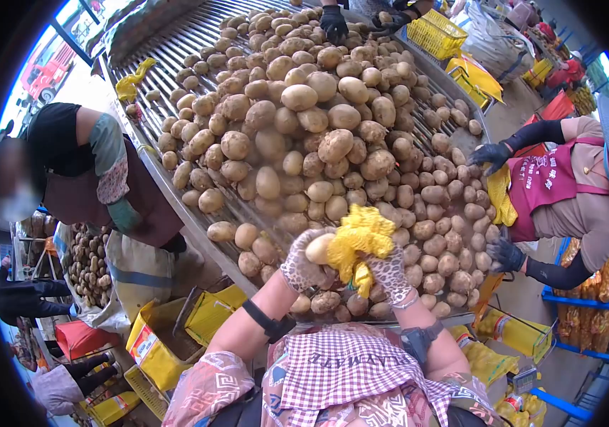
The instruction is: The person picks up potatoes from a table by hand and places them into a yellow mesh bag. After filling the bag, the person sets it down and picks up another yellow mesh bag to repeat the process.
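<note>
My left hand [300, 266], in a leopard-print glove, is closed round a pale potato [319, 250]. Beside it, my right hand [392, 276] in a matching glove grips a bunched yellow mesh net [361, 235]. The net touches or nearly touches the potato; some of my right fingers are hidden behind it. Under and beyond both hands lies a large heap of potatoes [297, 160], bigger ones in the middle and smaller ones to the right.
The heap rests on a slatted metal sorting table [159, 82] with a raised rim. Co-workers stand at left, right and far side; dark-gloved hands [491, 155] reach its right edge. Yellow crates [436, 35], yellow bags [151, 341] and a potato-filled sack [89, 267] surround it.
</note>
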{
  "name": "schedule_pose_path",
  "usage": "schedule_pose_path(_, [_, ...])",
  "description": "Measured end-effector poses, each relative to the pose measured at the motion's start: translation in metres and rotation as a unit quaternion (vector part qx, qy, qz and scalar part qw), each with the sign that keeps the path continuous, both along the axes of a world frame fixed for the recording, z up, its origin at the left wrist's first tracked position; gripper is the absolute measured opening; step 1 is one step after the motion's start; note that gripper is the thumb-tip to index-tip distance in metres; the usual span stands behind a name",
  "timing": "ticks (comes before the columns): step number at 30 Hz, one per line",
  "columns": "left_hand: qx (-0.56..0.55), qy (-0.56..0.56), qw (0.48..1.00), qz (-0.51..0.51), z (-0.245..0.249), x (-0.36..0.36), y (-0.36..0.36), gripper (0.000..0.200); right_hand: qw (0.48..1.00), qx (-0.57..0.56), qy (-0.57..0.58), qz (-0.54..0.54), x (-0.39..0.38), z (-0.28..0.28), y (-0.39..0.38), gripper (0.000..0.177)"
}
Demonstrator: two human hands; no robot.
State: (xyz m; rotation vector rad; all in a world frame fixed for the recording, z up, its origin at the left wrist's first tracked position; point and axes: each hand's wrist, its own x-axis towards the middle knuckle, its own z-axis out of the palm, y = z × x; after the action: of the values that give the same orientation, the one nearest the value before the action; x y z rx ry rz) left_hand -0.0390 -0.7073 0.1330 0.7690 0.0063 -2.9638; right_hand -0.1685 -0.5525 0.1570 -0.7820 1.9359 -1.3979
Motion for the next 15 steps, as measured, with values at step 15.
schedule_pose_path(15, [-0.889,-0.285,0.239,-0.269,0.074,-0.137,-0.103,0.077,0.921,-0.057,-0.259,-0.285,0.023,-0.077,0.1,0.053])
